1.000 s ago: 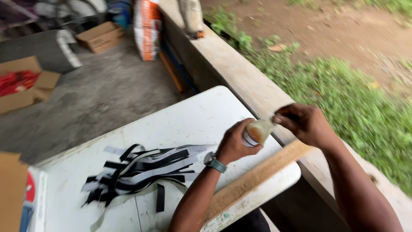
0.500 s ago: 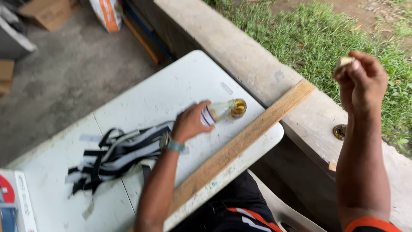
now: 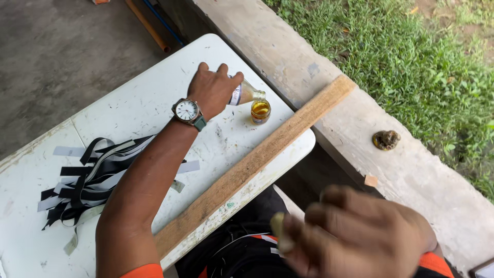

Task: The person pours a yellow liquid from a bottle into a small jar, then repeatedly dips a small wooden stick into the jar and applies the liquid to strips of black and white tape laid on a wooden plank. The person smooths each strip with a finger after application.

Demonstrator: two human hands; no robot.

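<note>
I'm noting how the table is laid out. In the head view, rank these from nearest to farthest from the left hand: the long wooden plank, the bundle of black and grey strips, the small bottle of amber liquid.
1. Small bottle of amber liquid: held in the left hand.
2. Long wooden plank: along the table's near edge, right of the hand.
3. Bundle of black and grey strips: beside the forearm, farthest.

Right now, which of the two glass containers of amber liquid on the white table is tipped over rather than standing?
The clear glass bottle under the left hand is tipped; the small open jar beside its mouth stands upright, untouched.
</note>
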